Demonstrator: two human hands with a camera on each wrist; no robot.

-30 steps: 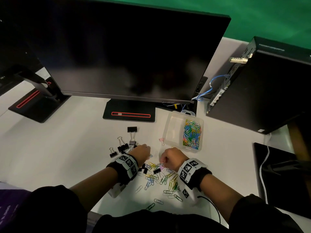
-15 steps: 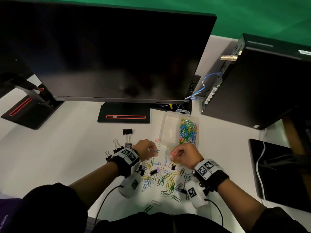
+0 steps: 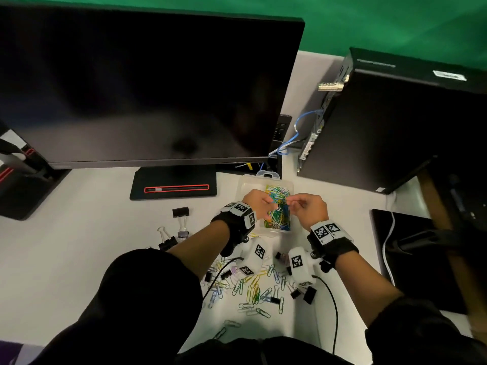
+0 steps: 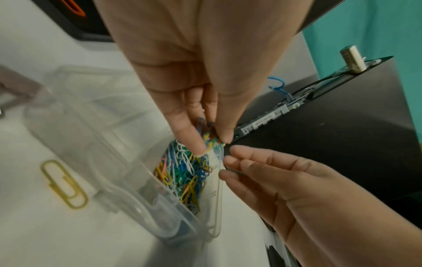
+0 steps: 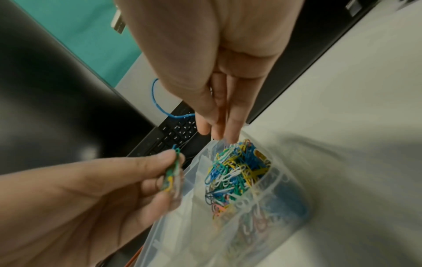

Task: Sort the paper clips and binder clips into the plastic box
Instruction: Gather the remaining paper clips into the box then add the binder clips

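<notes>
A white bench under a dark monitor carries the clear plastic box, centre frame, its right compartment heaped with paper clips. The left hand pinches a small bunch of clips above it; the right hand hovers with straight, empty fingers. Releasing near the divider could drop clips into the empty left compartment, meant, I judge, for the binder clips lying at middle left.

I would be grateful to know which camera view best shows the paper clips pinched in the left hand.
The right wrist view: the pinched paper clips show side-on, unobstructed, between the left hand thumb and fingers. The left wrist view hides them mostly behind fingertips. In the head view they blend into the plastic box contents.
</notes>
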